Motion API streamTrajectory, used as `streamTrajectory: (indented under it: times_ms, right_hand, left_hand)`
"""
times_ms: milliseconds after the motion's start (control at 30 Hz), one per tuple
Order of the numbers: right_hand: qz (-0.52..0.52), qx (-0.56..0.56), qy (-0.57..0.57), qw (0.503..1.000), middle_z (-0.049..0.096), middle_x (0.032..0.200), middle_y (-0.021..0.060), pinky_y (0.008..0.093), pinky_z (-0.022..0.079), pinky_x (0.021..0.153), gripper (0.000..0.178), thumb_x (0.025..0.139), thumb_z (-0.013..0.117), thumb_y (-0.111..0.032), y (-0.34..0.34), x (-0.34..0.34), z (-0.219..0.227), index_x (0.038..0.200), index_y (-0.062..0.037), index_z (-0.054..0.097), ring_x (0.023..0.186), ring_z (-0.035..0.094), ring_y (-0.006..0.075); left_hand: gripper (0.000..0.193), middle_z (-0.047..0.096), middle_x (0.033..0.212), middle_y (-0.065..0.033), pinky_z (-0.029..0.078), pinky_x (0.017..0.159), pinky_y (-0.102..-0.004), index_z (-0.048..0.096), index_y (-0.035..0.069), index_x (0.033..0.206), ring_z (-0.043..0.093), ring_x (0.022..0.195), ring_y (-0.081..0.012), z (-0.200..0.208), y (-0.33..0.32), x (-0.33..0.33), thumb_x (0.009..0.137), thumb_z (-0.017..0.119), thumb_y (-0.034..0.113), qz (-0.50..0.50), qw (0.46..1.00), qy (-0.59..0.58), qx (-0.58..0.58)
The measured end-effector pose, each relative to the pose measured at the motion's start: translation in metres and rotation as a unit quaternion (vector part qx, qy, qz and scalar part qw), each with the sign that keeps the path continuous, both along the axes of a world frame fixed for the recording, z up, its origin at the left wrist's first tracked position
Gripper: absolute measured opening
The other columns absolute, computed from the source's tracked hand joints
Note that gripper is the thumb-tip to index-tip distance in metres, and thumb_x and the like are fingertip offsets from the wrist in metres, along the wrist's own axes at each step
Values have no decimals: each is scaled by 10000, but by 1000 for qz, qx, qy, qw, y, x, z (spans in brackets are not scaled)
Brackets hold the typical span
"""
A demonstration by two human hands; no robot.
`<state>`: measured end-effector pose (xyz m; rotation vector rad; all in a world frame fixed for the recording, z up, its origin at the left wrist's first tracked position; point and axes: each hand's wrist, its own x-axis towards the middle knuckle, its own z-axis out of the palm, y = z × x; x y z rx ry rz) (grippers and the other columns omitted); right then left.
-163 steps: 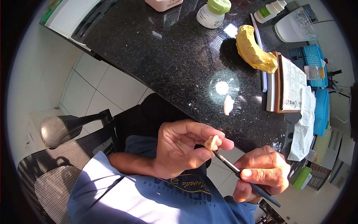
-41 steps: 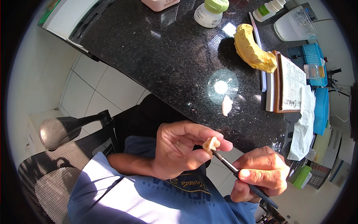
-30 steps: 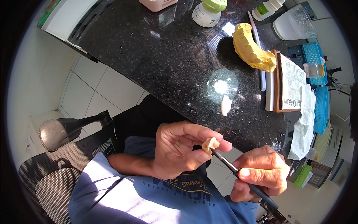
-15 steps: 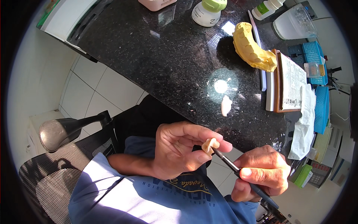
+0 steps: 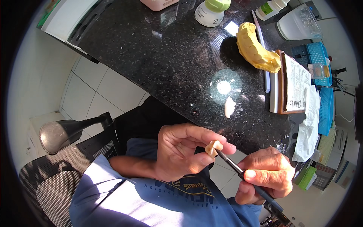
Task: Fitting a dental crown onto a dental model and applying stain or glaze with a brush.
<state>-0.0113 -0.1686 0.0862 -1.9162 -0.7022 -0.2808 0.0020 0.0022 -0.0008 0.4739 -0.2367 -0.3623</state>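
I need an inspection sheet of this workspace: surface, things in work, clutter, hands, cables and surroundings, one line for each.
Surface: dark speckled countertop, glossy, with a white blob and pale smears around it.
Things in work: small cream-coloured piece; slim tool with its tip at the piece.
Clutter: yellow toothed cast, white bottle with green lid, brown board with paper.
Hands: left hand pinches the piece; right hand grips the tool.
Cables: dark cable by the blue baskets; its ends unclear.
Surroundings: black mesh chair, pale tiled floor.
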Motion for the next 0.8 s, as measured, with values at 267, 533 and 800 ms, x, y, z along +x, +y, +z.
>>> streamTrajectory:
  times_ms: [267, 533, 800]
  right_hand:
    - [9, -3, 6, 1000, 592, 635, 123, 289, 515, 425, 260, 793, 641, -64, -2, -1, -2, 1017, 27, 546, 473, 622, 199]
    - [-3, -2, 6, 1000, 582, 723, 129, 283, 521, 438, 237, 783, 654, -60, -1, -3, -1, 987, 19, 564, 507, 631, 199]
    - [-58, 18, -61, 996, 580, 822, 161, 237, 499, 461, 331, 844, 690, -157, -9, -13, 3, 1062, 2, 498, 575, 583, 168]
  left_hand:
    - [261, 658, 1006, -241, 529, 900, -381, 583, -92, 1068, 651, 999, -284, 0, 1, 1, 819, 643, -42, 0, 1000, 0, 1]
    - [266, 658, 1008, -240, 528, 902, -393, 585, -88, 1068, 650, 1001, -288, 0, 1, 0, 814, 650, -43, -1, 1000, 2, -1]
    - [278, 651, 1008, -260, 527, 897, -421, 571, -100, 1079, 656, 978, -312, -2, -3, 0, 817, 644, -42, 12, 1000, 0, -18]
